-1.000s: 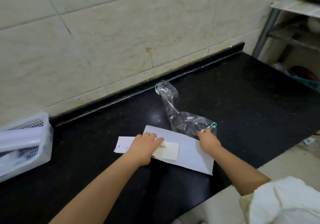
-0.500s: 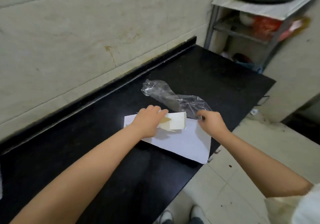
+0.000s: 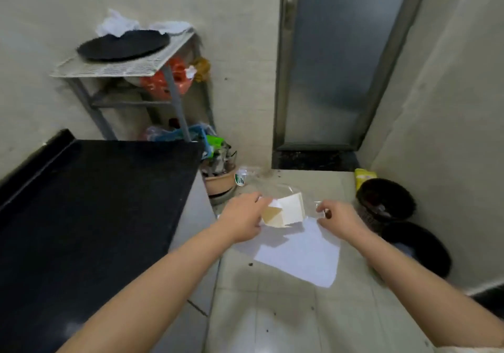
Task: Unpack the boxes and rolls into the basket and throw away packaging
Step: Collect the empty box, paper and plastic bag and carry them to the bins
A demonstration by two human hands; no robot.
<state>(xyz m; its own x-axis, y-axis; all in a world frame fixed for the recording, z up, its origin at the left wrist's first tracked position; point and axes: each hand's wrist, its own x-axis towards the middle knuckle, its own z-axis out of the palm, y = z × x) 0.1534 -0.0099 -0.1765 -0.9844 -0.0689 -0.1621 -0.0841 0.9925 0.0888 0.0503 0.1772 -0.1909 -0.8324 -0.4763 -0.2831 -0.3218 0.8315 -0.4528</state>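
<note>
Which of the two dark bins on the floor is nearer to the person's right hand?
The farther, upper dark bin, beside the yellow packet, is nearer the right hand. The other dark bin sits lower in the view, by the forearm.

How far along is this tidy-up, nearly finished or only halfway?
Looks near the end. The black counter shows nothing left on it. In hand: the left hand grips white paper and card packaging, and the right hand pinches clear plastic wrap, all held over the floor. Left: dropping it, probably into the dark bin on the right. The basket is out of view.
</note>
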